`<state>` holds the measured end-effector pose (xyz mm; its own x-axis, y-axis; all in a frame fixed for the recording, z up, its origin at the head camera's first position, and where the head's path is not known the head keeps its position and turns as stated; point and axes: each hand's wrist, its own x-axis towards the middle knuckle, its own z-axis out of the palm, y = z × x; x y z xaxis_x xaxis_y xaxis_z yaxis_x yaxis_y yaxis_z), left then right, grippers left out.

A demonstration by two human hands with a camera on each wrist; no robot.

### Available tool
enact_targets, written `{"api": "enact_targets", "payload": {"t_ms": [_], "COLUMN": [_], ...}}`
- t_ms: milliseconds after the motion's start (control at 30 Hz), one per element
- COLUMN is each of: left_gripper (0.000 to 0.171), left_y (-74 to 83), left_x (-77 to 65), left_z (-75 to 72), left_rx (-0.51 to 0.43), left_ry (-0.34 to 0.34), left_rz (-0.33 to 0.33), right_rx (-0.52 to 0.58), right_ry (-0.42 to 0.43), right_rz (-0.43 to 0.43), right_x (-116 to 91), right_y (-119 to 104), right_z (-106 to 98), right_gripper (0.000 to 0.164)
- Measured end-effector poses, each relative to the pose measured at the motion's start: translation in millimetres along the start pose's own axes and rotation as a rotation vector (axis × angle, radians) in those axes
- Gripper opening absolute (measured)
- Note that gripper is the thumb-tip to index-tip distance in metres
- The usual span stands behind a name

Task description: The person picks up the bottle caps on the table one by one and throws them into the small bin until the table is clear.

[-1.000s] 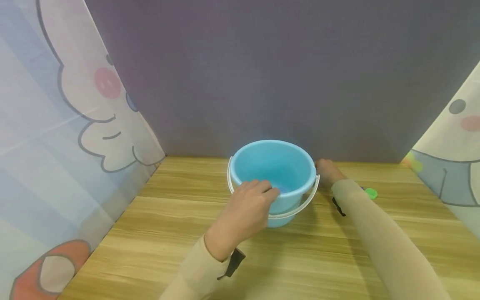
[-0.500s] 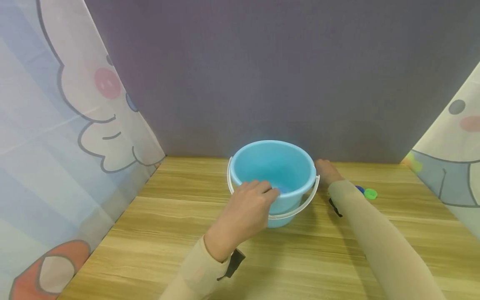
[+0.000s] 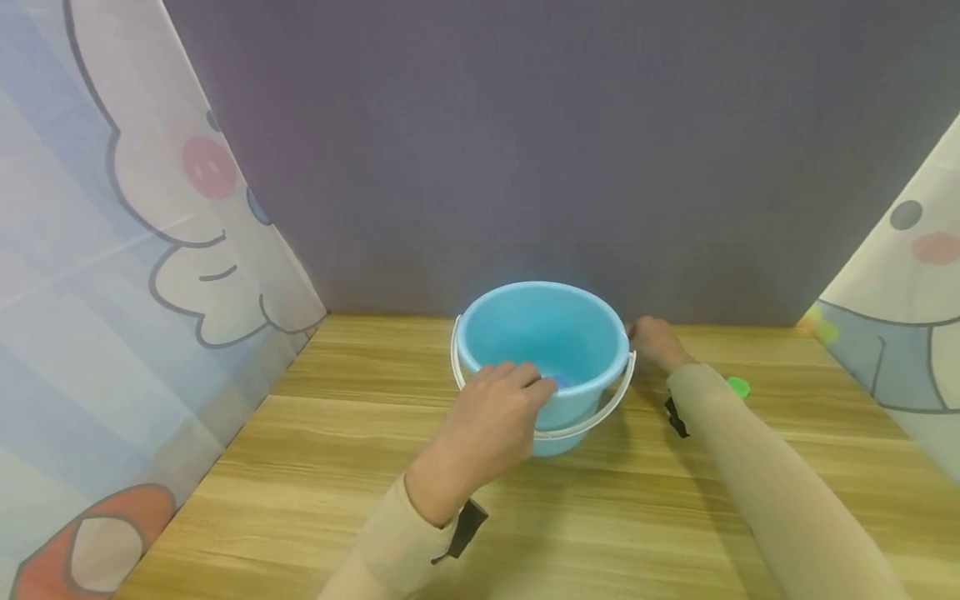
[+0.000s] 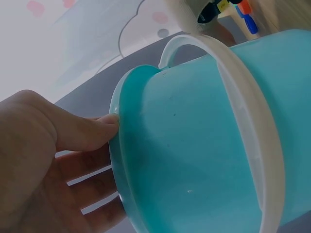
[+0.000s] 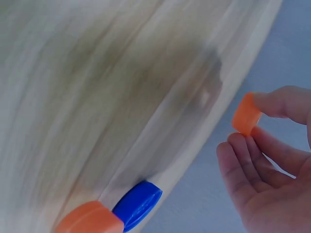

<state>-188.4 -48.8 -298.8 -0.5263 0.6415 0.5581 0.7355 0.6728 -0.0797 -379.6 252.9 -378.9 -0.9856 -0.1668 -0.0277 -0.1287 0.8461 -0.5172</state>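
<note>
A light blue bucket (image 3: 573, 408) with a white handle (image 3: 592, 425) stands on the wooden tabletop. My left hand (image 3: 491, 425) grips its near rim; in the left wrist view the thumb (image 4: 92, 132) lies over the outside of the rim and the other fingers go inside. Just right of the bucket, my right hand (image 3: 658, 343) pinches a small orange bottle cap (image 5: 246, 114) between thumb and fingers, above the table. Something bluish (image 3: 562, 381) shows at the bucket's bottom, too little to identify.
A green bottle cap (image 3: 738, 387) lies right of my right sleeve. A blue cap (image 5: 138, 206) and another orange cap (image 5: 90, 219) lie on the table in the right wrist view. A grey panel (image 3: 510, 167) rises behind; printed curtains (image 3: 142, 333) flank both sides.
The right forearm shifted slightly left, then back right, so a blue cap that showed beside the green one is covered again. The left hand keeps its hold on the rim.
</note>
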Motion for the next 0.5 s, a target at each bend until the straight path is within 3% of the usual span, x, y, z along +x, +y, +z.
{"api": "enact_targets", "payload": {"t_ms": [300, 500], "left_gripper": [0.035, 0.035], "left_y": [0.2, 0.8], "left_x": [-0.8, -1.1], "left_z": [-1.1, -0.8], "left_rx": [0.000, -0.009], "left_ry": [0.001, 0.006], "left_rz": [-0.004, -0.003], "right_rx": [0.021, -0.005], "right_ry": [0.042, 0.059], "right_rz": [0.019, -0.007], "right_x": [-17.9, -26.0], "right_y": [-3.3, -0.5], "right_z": [-7.9, -9.2], "right_gripper": [0.047, 0.052]}}
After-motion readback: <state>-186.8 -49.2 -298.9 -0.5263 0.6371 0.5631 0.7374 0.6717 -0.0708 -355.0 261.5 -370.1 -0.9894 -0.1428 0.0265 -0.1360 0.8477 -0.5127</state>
